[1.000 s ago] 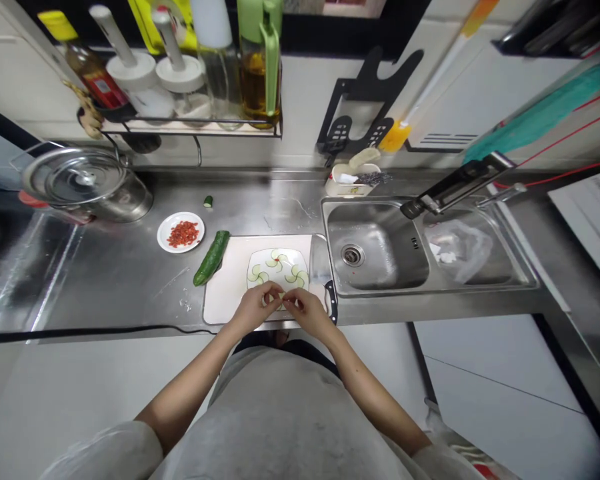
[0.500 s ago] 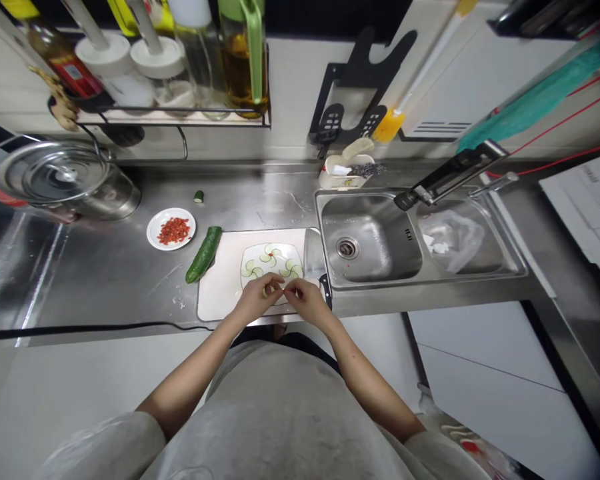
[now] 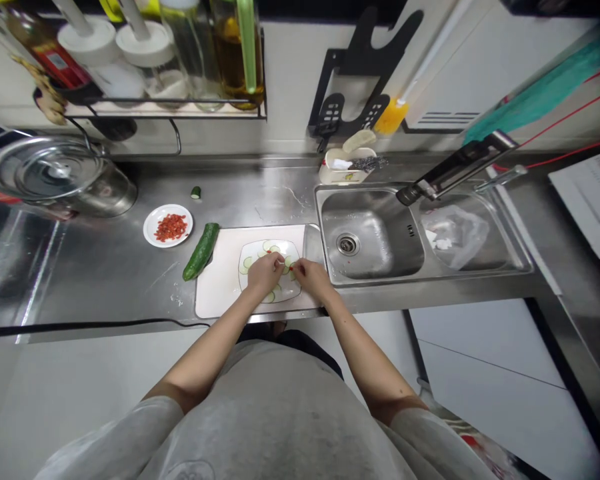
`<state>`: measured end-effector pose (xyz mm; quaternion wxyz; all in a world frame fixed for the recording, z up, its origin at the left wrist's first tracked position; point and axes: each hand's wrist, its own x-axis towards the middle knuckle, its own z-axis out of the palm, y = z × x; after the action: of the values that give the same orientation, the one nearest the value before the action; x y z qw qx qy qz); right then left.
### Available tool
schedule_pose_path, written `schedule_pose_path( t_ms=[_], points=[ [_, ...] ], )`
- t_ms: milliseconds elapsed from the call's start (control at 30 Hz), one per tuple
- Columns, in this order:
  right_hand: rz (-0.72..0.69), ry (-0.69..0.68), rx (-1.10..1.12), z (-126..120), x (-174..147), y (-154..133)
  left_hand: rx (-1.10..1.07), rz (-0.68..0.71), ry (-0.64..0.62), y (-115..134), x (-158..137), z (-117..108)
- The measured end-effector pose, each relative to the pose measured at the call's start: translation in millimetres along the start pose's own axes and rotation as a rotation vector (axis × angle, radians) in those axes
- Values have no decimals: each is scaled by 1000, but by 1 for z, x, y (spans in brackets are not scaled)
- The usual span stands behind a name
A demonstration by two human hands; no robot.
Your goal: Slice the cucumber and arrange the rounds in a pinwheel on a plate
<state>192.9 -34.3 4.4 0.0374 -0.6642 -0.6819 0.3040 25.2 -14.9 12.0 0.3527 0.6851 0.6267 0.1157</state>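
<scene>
A white squarish plate (image 3: 289,291) holds thin cucumber slices (image 3: 247,265) set in curved groups, with a red bit among the upper ones. My left hand (image 3: 265,275) hovers over the plate's middle, fingers pinched together; whatever they hold is hidden. At the plate's right edge my right hand (image 3: 313,277) pinches what looks like a small red goji berry (image 3: 291,268) beside the right-hand slices. The plate rests on a white cutting board (image 3: 215,293). On the board's right end lies a knife, its broad blade (image 3: 313,241) showing and its handle hidden by my right hand.
Left of the board are a whole cucumber (image 3: 201,251), a cucumber end (image 3: 195,193) and a small white plate (image 3: 151,235) of red pieces. A lidded steel pot (image 3: 105,190) stands farther left. A double sink (image 3: 375,233) is at right; a bottle rack (image 3: 180,112) hangs above.
My hands have moved forward over the plate and come apart from each other. The right hand now covers the knife's handle. The view has shifted slightly.
</scene>
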Motion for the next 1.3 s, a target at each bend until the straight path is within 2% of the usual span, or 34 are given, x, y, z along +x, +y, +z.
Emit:
schedule_pose_path(
  t_ms=[400,767,1133,1300],
  points=[
    [39,-56,-143,-4,8,-12,123,-53,-64,9,8,12],
    [50,-35,-194,-5,9,-12,142,-66,-89,12,15,21],
    [89,-27,-155,-3,10,-8,120,-85,-71,13,13,22],
    [112,47,-103,-2,11,-2,74,-93,-40,11,11,19]
  ],
)
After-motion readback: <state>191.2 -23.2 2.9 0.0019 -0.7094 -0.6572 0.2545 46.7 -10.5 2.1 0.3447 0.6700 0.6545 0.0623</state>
